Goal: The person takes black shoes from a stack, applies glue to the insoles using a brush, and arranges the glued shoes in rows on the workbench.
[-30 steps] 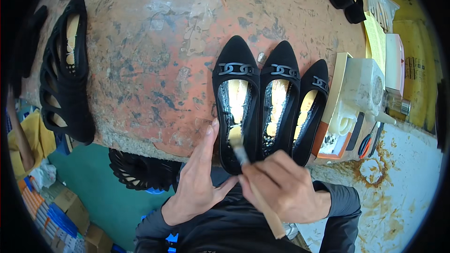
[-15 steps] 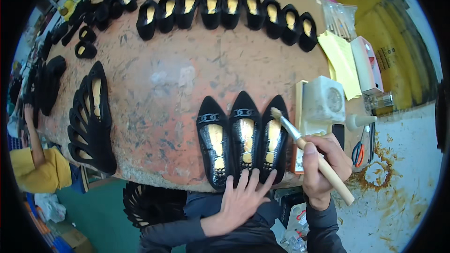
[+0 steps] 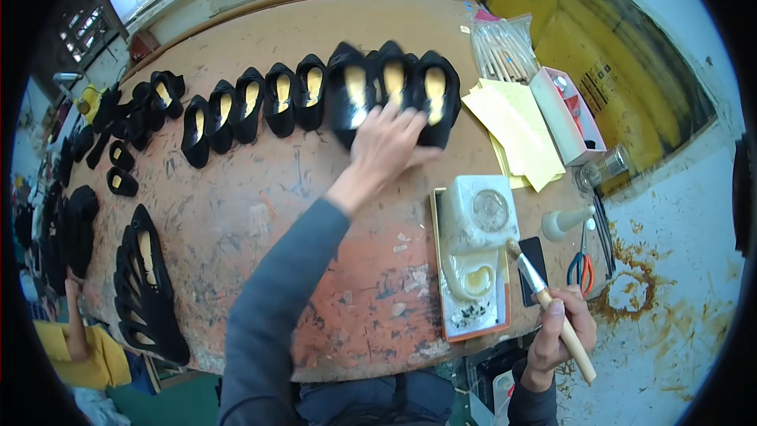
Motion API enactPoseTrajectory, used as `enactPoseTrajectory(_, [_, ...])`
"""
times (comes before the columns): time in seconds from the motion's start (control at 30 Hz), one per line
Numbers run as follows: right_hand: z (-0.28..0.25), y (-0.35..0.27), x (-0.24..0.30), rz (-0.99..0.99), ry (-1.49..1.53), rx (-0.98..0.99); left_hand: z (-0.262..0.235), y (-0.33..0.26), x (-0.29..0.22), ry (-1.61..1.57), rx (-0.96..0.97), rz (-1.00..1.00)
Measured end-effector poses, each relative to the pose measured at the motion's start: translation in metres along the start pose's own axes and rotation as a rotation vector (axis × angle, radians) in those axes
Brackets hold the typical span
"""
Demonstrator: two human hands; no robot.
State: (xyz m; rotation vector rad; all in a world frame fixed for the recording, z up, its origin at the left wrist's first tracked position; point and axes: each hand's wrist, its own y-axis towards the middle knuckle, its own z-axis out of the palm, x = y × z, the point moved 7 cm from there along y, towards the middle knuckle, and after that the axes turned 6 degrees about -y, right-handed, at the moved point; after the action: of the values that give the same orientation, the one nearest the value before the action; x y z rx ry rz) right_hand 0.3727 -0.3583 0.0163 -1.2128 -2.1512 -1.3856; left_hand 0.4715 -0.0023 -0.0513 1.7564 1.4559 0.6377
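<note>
My left hand (image 3: 386,138) reaches far across the bench, its fingers gripping the heel ends of three black pointed flat shoes (image 3: 435,99) side by side. Motion blurs the shoes, and they hide part of the back row. My right hand (image 3: 558,327) is closed around the pale wooden handle of a brush (image 3: 535,274). The brush tip is by the lower right corner of a whitish block-shaped container (image 3: 473,213). Below that container, a glue-smeared dish (image 3: 475,278) with yellowish liquid sits in a shallow box (image 3: 436,268).
Black shoes (image 3: 280,101) with gold insoles line the bench's back; more stand at the left (image 3: 154,284). On the right lie yellow paper sheets (image 3: 516,130), a pink-white box (image 3: 564,118), a phone (image 3: 531,264), scissors (image 3: 583,264) and bagged wooden sticks (image 3: 505,47). Someone's yellow sleeve (image 3: 95,351) shows lower left.
The three shoes have gone from the near edge to the back row with my left hand. My right hand's brush has left the right-hand shoe for the container. The view has shifted.
</note>
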Motion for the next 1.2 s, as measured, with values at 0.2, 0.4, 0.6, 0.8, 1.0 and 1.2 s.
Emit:
enactPoseTrajectory(0.2, [0.016, 0.002, -0.015, -0.013, 0.029, 0.042, 0.102, 0.051, 0.067, 0.053, 0.355, -0.205])
enactPoseTrajectory(0.4, [-0.018, -0.014, -0.059, 0.199, -0.053, -0.037, 0.049, 0.034, 0.034, 0.116, 0.085, -0.185])
enactPoseTrajectory(0.6, [0.033, -0.015, -0.013, 0.0, 0.066, -0.025, -0.209, -0.179, 0.099, 0.586, 0.028, -0.691])
enactPoseTrajectory(0.8, [0.042, -0.022, 0.027, -0.301, -0.035, 0.026, -0.448, -0.354, 0.114, 1.039, 0.222, -1.502])
enactPoseTrajectory(1.0, [0.033, -0.026, 0.037, -0.174, 0.239, 0.04, -0.43, -0.327, 0.111, 0.786, 0.15, -1.242])
enactPoseTrajectory(1.2, [0.02, -0.031, 0.041, -0.211, 0.243, -0.005, -0.337, -0.256, 0.08, 0.463, 0.209, -0.88])
